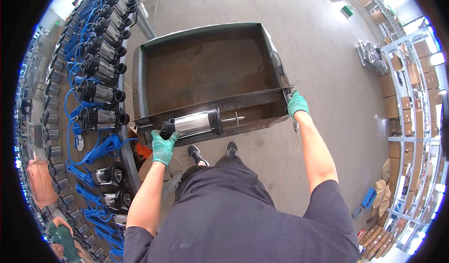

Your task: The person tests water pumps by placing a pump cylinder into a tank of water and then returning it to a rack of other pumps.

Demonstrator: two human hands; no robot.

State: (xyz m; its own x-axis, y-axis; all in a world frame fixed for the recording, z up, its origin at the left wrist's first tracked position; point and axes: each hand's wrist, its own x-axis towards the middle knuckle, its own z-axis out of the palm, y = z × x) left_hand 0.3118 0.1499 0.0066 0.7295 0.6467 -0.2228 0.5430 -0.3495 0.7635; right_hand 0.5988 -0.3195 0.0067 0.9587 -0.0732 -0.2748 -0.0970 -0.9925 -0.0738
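Observation:
A pump motor (192, 124) with a shiny steel barrel and black end caps lies across the near side of a metal tank (206, 28). From its right end a thin shaft with a small crossbar (236, 118) sticks out. My left hand (163, 147), in a green glove, is closed around the motor's black left end. Beyond the tank's right front corner, my gloved right hand (298, 105) is closed at the rim. What it grips is mostly hidden; a small metal fitting (296, 126) hangs below it. A thin dark hose (282, 69) runs along the tank's right side.
Rows of similar steel pumps (98, 93) with coiled blue cables (100, 148) stand on a rack at my left. Far right are shelves of cardboard boxes (406, 103) and a blue bin (368, 198). Another person (64, 238) is at the lower left. Orange material (143, 149) lies below the tank.

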